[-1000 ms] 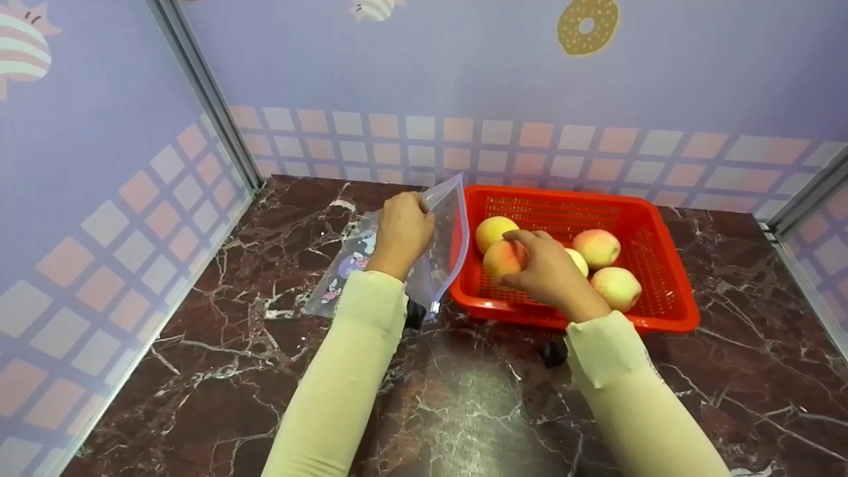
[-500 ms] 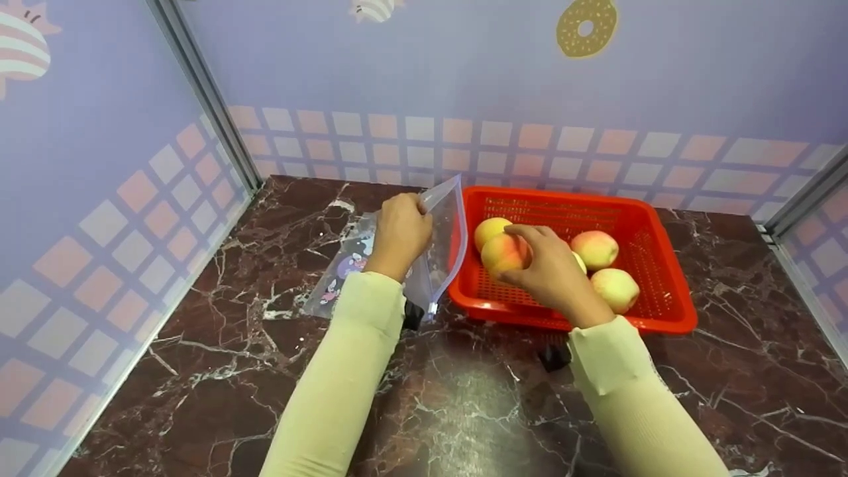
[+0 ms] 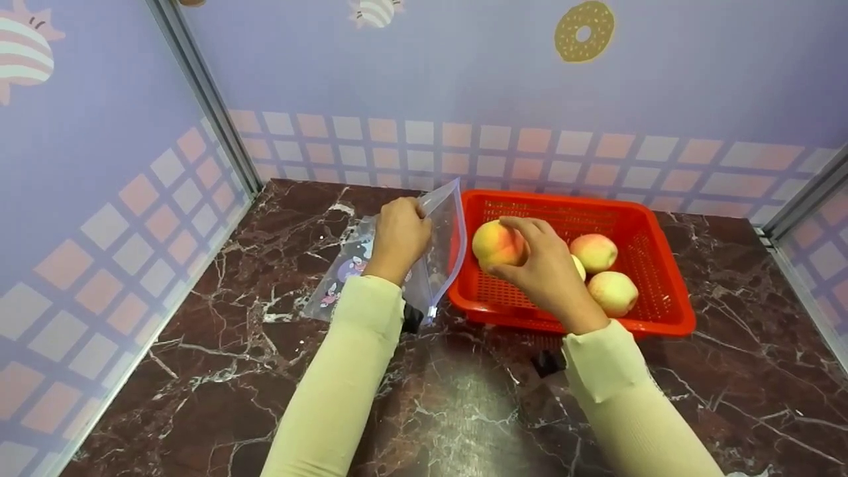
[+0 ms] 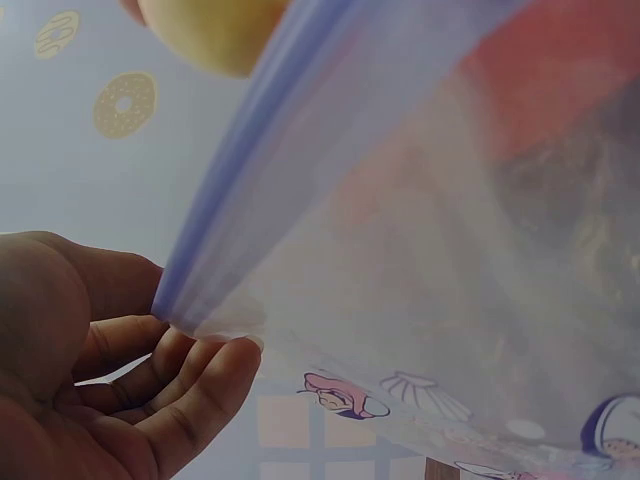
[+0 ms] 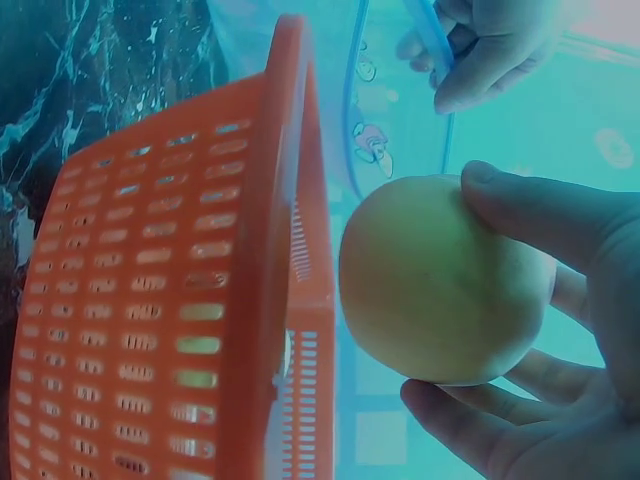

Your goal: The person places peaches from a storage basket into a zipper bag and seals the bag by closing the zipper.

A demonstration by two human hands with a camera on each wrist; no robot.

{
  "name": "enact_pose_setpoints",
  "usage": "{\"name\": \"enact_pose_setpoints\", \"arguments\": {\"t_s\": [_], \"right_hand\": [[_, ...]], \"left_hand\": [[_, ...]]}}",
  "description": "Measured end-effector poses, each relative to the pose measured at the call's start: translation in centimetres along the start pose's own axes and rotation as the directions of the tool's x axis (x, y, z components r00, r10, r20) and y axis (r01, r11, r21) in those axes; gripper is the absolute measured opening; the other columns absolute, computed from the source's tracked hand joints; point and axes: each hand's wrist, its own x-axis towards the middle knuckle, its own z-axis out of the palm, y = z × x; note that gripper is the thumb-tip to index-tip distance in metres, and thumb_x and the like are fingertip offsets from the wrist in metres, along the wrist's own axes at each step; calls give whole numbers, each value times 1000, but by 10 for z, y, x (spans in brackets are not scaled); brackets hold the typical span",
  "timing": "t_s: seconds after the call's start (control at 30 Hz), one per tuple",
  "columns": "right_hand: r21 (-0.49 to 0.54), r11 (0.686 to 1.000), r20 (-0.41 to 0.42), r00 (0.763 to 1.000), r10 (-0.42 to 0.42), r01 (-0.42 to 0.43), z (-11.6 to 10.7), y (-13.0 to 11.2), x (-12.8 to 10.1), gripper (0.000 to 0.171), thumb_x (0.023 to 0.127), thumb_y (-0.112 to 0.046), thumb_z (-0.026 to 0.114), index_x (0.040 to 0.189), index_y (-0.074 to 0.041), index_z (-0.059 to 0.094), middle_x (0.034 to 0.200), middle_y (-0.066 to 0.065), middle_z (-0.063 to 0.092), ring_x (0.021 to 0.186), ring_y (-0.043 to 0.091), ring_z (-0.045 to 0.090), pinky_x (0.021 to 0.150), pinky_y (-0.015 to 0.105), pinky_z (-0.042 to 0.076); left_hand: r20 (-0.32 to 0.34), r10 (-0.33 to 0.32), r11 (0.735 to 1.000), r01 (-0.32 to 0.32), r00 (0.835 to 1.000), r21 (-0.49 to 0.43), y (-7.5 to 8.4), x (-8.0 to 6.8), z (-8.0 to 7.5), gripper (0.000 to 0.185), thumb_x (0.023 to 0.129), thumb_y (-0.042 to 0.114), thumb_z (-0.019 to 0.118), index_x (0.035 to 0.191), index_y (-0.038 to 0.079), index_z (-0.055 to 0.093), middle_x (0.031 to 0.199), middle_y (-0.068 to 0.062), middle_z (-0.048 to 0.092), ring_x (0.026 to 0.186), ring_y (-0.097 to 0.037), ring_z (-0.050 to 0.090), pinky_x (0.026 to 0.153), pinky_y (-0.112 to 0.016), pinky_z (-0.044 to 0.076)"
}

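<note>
The right hand (image 3: 546, 265) is gripping a peach (image 3: 497, 244) w/ fingers and thumb curled round it, holding it up over the left end of the red basket (image 3: 662, 278). The left hand (image 3: 397, 235) is pinching the top edge of a clear zip bag (image 3: 445, 238) between thumb and fingertips (image 4: 215, 375), holding the mouth up and open toward the right.

Key relation: the bag's mouth is lying just to the left of the peach, w/ only the basket's left wall between them. The mouth's long axis is running roughly near-to-far along that wall; the bag's body is trailing off to the left, flat on the counter. The right hand is the one nearer the fruit, the left nearer the bag. How wide the mouth is gaping is hard to judge, prob. only partly, since the plastic is see-through.

Three more peaches (image 3: 594, 252) are sitting in the basket, touching one another. All of it is resting on a dark marble-look counter (image 3: 218, 371), boxed in by lilac walls (image 3: 464, 79) w/ a tile pattern and a donut sticker (image 3: 584, 30).
</note>
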Motion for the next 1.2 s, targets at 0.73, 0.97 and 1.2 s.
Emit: {"name": "enact_pose_setpoints", "arguments": {"t_s": [0.73,0.97,1.2], "right_hand": [[84,996,-104,994,-34,42,9,-12,1,70,74,-30,85,135,-17,55,135,9,53,117,27,55,88,41,52],[102,992,-134,989,-58,72,18,-16,4,70,73,-29,85,135,-19,55,133,9,54,105,24,57,79,35,53],[120,990,-120,991,-59,74,27,-18,7,68,74,-28,85,134,-21,55,134,8,53,111,23,57,81,34,54]], "left_hand": [[19,-13,1000,13,1000,-3,3,0,3,11,85,12,64,85,5,73,89,-11,73,82,-29,68,75,-42,55],[7,-17,1000,17,1000,-25,2,0,2,11,85,12,64,84,4,72,88,-12,73,80,-29,68,74,-41,56],[5,-8,1000,8,1000,-23,-1,-2,2,11,84,11,64,85,3,72,88,-12,73,83,-30,68,75,-42,55]]}}
